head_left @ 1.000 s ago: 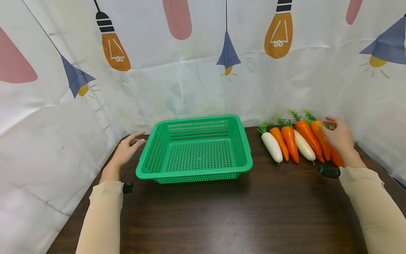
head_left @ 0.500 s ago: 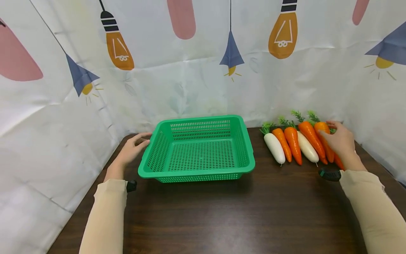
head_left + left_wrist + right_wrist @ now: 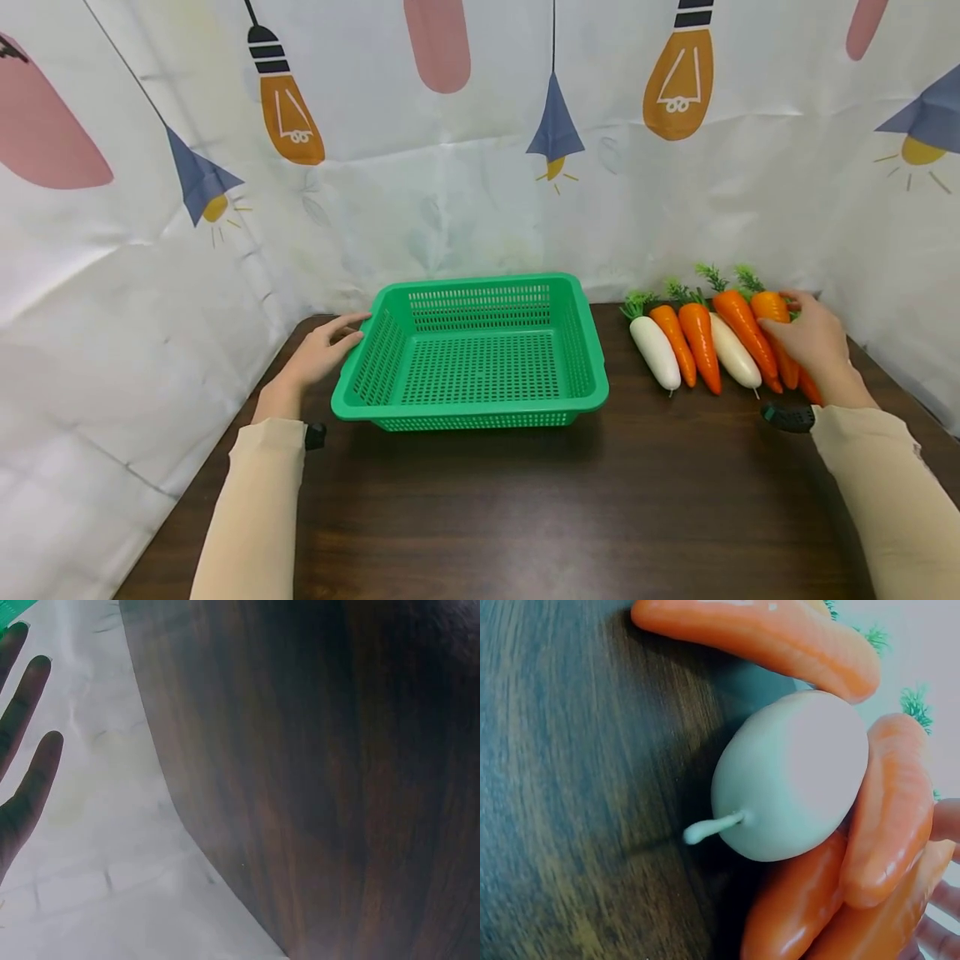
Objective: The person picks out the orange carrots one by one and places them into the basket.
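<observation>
My left hand (image 3: 318, 350) lies beside the green plastic basket (image 3: 465, 410), fingers relaxed and fingertips at its left rim. In the left wrist view straight fingers (image 3: 34, 776) reach toward a corner of green. At the right end of a row of carrots and white radishes, my right hand (image 3: 816, 340) grips the outermost orange carrot (image 3: 808, 388), thumb on one side and fingers on the other. Much of that carrot is hidden by the hand. Up close, the right wrist view shows fingers (image 3: 946, 817) at the carrots' edge, near a pale radish (image 3: 780, 780) with a thin root.
Next to the gripped carrot lie several more orange carrots (image 3: 699, 350) with green tops, plus a white radish (image 3: 656, 354) and a cream radish (image 3: 733, 352). All rest on the dark wooden table (image 3: 480, 508). A patterned white curtain (image 3: 465, 200) hangs along the back and left.
My left hand has moved right from beside the basket to its left rim. The right hand has lowered onto the outermost carrot. The head view has shifted slightly left.
</observation>
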Demonstrator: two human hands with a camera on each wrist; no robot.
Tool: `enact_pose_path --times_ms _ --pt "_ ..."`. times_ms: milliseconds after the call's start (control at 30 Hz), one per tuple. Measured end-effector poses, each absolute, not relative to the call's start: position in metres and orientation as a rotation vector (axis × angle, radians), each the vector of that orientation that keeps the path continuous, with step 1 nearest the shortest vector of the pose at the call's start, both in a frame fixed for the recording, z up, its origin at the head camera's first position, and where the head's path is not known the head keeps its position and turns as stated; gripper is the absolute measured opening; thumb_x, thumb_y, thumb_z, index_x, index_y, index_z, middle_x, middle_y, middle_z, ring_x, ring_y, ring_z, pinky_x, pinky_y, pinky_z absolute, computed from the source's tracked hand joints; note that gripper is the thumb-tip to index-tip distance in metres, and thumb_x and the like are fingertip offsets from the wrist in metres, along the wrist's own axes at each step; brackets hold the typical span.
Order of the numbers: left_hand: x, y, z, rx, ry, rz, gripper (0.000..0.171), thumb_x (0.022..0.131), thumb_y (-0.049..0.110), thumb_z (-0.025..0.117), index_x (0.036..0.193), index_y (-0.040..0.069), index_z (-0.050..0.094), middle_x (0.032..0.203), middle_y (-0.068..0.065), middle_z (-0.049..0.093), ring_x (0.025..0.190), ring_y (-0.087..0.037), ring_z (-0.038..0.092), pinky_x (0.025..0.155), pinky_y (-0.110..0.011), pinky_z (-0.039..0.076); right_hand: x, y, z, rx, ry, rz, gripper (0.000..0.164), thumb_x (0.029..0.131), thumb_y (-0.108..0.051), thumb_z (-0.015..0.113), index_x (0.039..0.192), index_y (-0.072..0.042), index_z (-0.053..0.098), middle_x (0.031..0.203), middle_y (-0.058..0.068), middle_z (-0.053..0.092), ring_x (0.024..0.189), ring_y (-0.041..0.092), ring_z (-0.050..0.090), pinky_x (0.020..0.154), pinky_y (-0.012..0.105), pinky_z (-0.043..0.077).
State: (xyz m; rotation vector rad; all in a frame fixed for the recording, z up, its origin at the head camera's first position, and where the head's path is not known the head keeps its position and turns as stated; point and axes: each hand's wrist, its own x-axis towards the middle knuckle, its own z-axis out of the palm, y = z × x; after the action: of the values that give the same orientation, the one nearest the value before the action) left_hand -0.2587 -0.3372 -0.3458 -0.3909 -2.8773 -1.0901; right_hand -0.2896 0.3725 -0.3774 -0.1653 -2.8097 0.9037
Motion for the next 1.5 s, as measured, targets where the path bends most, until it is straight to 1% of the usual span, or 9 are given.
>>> enact_pose_path --times_ms 167,367,533,633,833,967,1100,1300,1500 --pt "-0.260 -0.336 -0.348 -0.401 -2.879 -1.102 0.055 0.112 0.035 0.044 0.161 0.012 0.035 0.158 -0.027 0.034 0.136 -0.051 0.042 0.104 -0.069 0.037 -0.290 0.372 -0.374 -0.182 -2.812 0.897 0.072 0.106 -0.033 0.053 0.155 0.012 0.025 0.143 0.045 0.036 0.124 0.064 0.034 0.100 0.075 0.032" --pt "-0.259 -0.337 -0.352 -0.393 -2.868 -1.112 0.057 0.112 0.038 0.043 0.163 0.014 0.033 0.163 -0.025 0.028 0.138 -0.052 0.039 0.105 -0.070 0.035 -0.289 0.370 -0.374 -0.184 -2.804 0.888 0.069 0.106 -0.030 0.053 0.154 0.013 0.026 0.142 0.046 0.037 0.124 0.064 0.034 0.100 0.074 0.032" --pt "-0.256 -0.337 -0.353 -0.381 -2.886 -1.068 0.058 0.112 0.040 0.041 0.163 0.016 0.031 0.161 -0.027 0.031 0.138 -0.052 0.040 0.103 -0.071 0.036 -0.288 0.369 -0.374 -0.193 -2.803 0.905 0.070 0.106 -0.030 0.053 0.154 0.012 0.026 0.143 0.045 0.036 0.125 0.064 0.034 0.101 0.074 0.032" --pt "-0.256 -0.336 -0.353 -0.385 -2.892 -1.045 0.058 0.112 0.040 0.041 0.163 0.014 0.031 0.160 -0.028 0.032 0.138 -0.053 0.040 0.103 -0.072 0.036 -0.287 0.369 -0.374 -0.204 -2.807 0.909 0.070 0.106 -0.032 0.053 0.155 0.012 0.026 0.143 0.045 0.036 0.125 0.064 0.034 0.100 0.074 0.033" --pt "-0.256 -0.337 -0.355 -0.388 -2.897 -1.027 0.058 0.113 0.040 0.039 0.164 0.015 0.029 0.161 -0.029 0.030 0.139 -0.054 0.038 0.103 -0.072 0.035 -0.286 0.368 -0.371 -0.178 -2.814 0.919 0.071 0.107 -0.033 0.053 0.155 0.011 0.026 0.143 0.046 0.036 0.124 0.065 0.034 0.098 0.074 0.035" --pt "-0.257 -0.337 -0.356 -0.397 -2.896 -1.016 0.057 0.113 0.040 0.037 0.164 0.016 0.028 0.161 -0.029 0.029 0.139 -0.055 0.037 0.103 -0.073 0.034 -0.287 0.371 -0.369 -0.149 -2.821 0.936 0.072 0.107 -0.033 0.053 0.157 0.009 0.023 0.145 0.046 0.034 0.124 0.065 0.033 0.096 0.075 0.035" --pt "-0.256 -0.339 -0.357 -0.390 -2.896 -1.005 0.057 0.113 0.041 0.036 0.164 0.017 0.028 0.161 -0.029 0.029 0.137 -0.056 0.038 0.103 -0.074 0.034 -0.288 0.373 -0.365 -0.121 -2.810 0.963 0.072 0.107 -0.032 0.053 0.158 0.007 0.021 0.145 0.046 0.032 0.123 0.064 0.035 0.093 0.074 0.038" --pt "-0.257 -0.339 -0.357 -0.405 -2.894 -1.013 0.057 0.113 0.040 0.037 0.164 0.017 0.027 0.161 -0.030 0.029 0.137 -0.056 0.039 0.103 -0.073 0.034 -0.284 0.376 -0.357 -0.098 -2.778 1.031 0.073 0.107 -0.033 0.053 0.158 0.007 0.021 0.145 0.048 0.031 0.124 0.065 0.034 0.094 0.074 0.035" --pt "-0.258 -0.340 -0.358 -0.418 -2.887 -1.014 0.057 0.113 0.039 0.038 0.164 0.017 0.028 0.158 -0.031 0.033 0.135 -0.055 0.042 0.103 -0.073 0.035 -0.281 0.377 -0.351 -0.100 -2.750 1.064 0.074 0.106 -0.034 0.054 0.158 0.009 0.023 0.143 0.049 0.032 0.124 0.065 0.035 0.093 0.073 0.039"
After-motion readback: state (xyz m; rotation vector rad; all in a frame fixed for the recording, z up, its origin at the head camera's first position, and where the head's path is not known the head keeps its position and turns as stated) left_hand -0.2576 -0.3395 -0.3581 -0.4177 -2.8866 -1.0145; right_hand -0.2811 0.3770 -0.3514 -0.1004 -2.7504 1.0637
